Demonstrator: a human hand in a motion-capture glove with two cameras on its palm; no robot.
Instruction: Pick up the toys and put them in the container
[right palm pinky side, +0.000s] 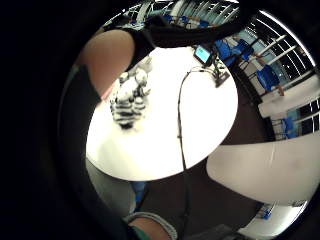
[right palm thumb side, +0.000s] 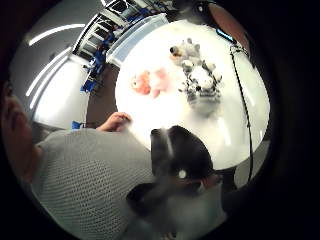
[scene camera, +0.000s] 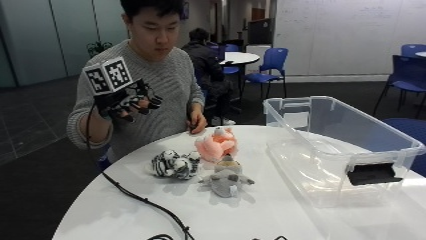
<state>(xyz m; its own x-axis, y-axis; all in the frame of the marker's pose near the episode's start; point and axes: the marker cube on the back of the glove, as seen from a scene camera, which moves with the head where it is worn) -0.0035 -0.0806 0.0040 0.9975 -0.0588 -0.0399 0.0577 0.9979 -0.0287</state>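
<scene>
On the round white table (scene camera: 279, 210), three plush toys remain unpicked; the gloved right hand (scene camera: 130, 102) is raised, fingers loosely curled, empty. A reach to the striped zebra plush (scene camera: 174, 165) is called for next.

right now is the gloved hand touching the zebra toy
Apart. The outside view shows the gloved right hand raised at chest height, well above the zebra toy on the table.

Three toys lie close together on my white bench: a striped zebra (scene camera: 174, 165) on its side, a pink plush (scene camera: 217, 144) behind it, and a grey plush (scene camera: 226, 182) in front. The clear container (scene camera: 333, 150) stands open beside them, with a black latch.
</scene>
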